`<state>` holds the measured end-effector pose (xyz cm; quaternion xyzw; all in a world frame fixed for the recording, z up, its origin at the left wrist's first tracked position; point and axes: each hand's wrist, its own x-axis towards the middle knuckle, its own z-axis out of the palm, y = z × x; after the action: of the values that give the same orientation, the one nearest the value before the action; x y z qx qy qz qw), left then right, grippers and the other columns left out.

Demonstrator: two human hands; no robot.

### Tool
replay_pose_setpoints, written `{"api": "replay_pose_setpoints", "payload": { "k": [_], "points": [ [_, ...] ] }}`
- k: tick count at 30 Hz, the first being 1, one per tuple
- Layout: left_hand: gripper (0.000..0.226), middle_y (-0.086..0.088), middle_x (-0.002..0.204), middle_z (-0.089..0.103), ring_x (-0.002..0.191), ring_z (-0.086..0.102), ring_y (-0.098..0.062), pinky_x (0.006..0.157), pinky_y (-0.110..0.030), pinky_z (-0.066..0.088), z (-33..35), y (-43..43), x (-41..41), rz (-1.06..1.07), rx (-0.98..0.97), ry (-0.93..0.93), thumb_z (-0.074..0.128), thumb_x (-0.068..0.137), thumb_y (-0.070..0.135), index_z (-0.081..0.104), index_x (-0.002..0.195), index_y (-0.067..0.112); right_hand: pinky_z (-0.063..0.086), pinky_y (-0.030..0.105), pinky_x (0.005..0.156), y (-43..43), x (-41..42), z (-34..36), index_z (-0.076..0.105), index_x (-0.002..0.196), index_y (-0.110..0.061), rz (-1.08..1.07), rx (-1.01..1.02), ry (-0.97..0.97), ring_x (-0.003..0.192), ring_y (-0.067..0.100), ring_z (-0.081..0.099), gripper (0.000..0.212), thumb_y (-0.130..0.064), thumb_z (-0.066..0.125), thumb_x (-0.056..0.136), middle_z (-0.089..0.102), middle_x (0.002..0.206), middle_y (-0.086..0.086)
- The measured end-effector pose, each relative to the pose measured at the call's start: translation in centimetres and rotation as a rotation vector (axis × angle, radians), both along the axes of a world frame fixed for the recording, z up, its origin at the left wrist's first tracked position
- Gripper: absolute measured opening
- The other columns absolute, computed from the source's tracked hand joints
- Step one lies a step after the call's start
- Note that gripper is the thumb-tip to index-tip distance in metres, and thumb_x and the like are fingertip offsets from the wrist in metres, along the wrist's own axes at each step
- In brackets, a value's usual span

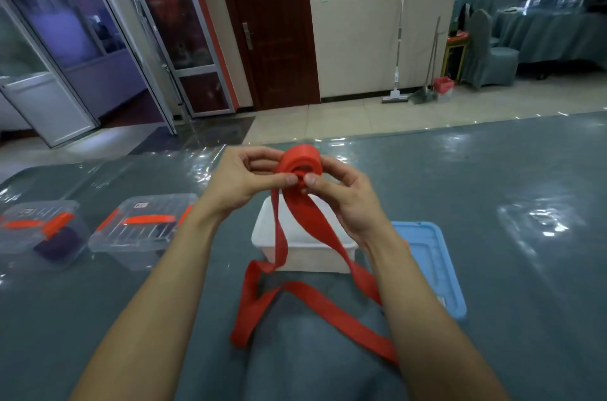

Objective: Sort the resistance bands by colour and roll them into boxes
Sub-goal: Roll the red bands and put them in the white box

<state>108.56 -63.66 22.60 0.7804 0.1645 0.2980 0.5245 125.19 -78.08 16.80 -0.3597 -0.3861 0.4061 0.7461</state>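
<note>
Pinches half-wound red resistance band [300, 160] between thumbs and curled fingers of left hand [243, 175] and right hand [343, 195], raised above open white box [307, 252] on the table [509, 203]. Trails loose loops past box front toward near edge. Finds blue lid [433, 266] just right of box, two clear latched boxes [144, 231] [42, 234] toward left edge.

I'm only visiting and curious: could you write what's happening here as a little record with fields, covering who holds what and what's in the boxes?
activity: coiling a red resistance band above the table
left hand: pinches the coil
right hand: pinches the coil
loose tail: hangs down, loops across the table
white box: open, below the coil
blue lid: flat, right of the white box
far-left clear box: closed, holds a purple roll
second clear box: closed, contents unclear
</note>
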Motion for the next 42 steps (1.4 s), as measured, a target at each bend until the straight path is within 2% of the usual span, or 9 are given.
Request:
{"api": "replay_pose_setpoints", "payload": {
  "k": [5,11,14,18,27,33,38,40,42],
  "points": [
    [0.058,-0.012,0.095,0.085,0.090,0.084,-0.030,0.085,-0.040,0.069,-2.2,-0.8,-0.4,-0.069,0.037,0.254,0.108,0.054,0.048,0.086,0.102,0.023,0.064,0.048,0.087,-2.6,0.6,-2.3,0.073,0.127,-0.012,0.008,-0.157,-0.191,0.093,0.044,0.079,0.053,-0.007,0.092,0.079,0.075,0.123,0.017],
    [0.041,0.003,0.083,0.084,0.079,0.083,-0.017,0.076,-0.029,0.067,-1.1,-1.9,0.4,-0.176,0.286,0.531,0.101,0.057,0.044,0.085,0.094,0.035,0.060,0.046,0.079,-4.8,1.3,-1.7,0.077,0.119,-0.023,-0.012,-0.425,-0.652,0.077,0.030,0.080,0.044,-0.029,0.095,0.080,0.082,0.093,0.005],
    [0.044,0.004,0.083,0.084,0.076,0.082,-0.012,0.070,-0.017,0.060,-0.2,-1.8,0.4,-0.195,0.290,0.537,0.103,0.056,0.046,0.084,0.095,0.035,0.062,0.042,0.085,-5.3,1.0,-1.7,0.077,0.119,-0.015,-0.048,-0.354,-0.590,0.078,0.026,0.081,0.039,-0.022,0.093,0.084,0.082,0.089,0.000],
    [0.052,-0.011,0.099,0.085,0.094,0.083,-0.026,0.084,-0.028,0.065,-1.4,-1.9,0.1,-0.178,0.063,0.348,0.106,0.058,0.031,0.085,0.104,0.021,0.062,0.048,0.092,-5.3,0.9,-2.4,0.078,0.118,-0.011,-0.107,-0.227,-0.382,0.084,0.037,0.080,0.037,-0.013,0.091,0.084,0.079,0.097,0.022],
    [0.048,-0.012,0.103,0.084,0.097,0.083,-0.027,0.083,-0.030,0.066,-4.5,-4.6,1.0,-0.071,-0.096,0.040,0.100,0.061,0.023,0.085,0.107,0.026,0.064,0.040,0.087,-4.4,0.0,-4.0,0.078,0.117,-0.008,-0.048,-0.035,0.033,0.090,0.031,0.078,0.038,-0.016,0.088,0.080,0.079,0.105,0.014],
    [0.056,0.001,0.089,0.085,0.087,0.084,-0.017,0.088,-0.044,0.068,-2.3,-3.7,0.3,-0.030,0.201,0.346,0.108,0.052,0.043,0.085,0.099,0.024,0.055,0.029,0.072,-5.6,1.4,-3.2,0.071,0.135,-0.024,-0.143,-0.347,-0.464,0.072,0.018,0.073,0.059,-0.023,0.095,0.081,0.076,0.117,0.000],
    [0.049,0.009,0.057,0.068,0.054,0.061,-0.011,0.061,-0.040,0.056,0.6,-4.2,1.9,-0.084,0.911,0.730,0.081,0.053,0.074,0.081,0.077,0.031,0.062,0.042,0.073,-5.3,0.3,-1.5,0.071,0.131,-0.022,-0.137,-0.423,-0.780,0.071,0.017,0.075,0.054,-0.025,0.094,0.082,0.072,0.110,-0.006],
    [0.048,0.007,0.058,0.069,0.054,0.060,-0.011,0.061,-0.038,0.056,1.0,-4.0,2.0,-0.090,0.934,0.715,0.082,0.055,0.072,0.081,0.078,0.030,0.056,0.032,0.069,-5.0,0.0,-1.4,0.068,0.128,-0.017,-0.184,-0.417,-0.861,0.071,0.012,0.074,0.047,-0.024,0.090,0.087,0.070,0.102,-0.004],
    [0.048,0.012,0.077,0.081,0.073,0.077,-0.005,0.076,-0.031,0.065,0.8,-3.5,1.3,-0.086,0.671,0.608,0.095,0.057,0.059,0.086,0.095,0.030,0.056,0.032,0.071,-5.0,-0.1,-1.3,0.066,0.129,-0.013,-0.267,-0.376,-0.884,0.074,0.013,0.074,0.043,-0.022,0.085,0.092,0.067,0.107,0.002]
  ]
}}
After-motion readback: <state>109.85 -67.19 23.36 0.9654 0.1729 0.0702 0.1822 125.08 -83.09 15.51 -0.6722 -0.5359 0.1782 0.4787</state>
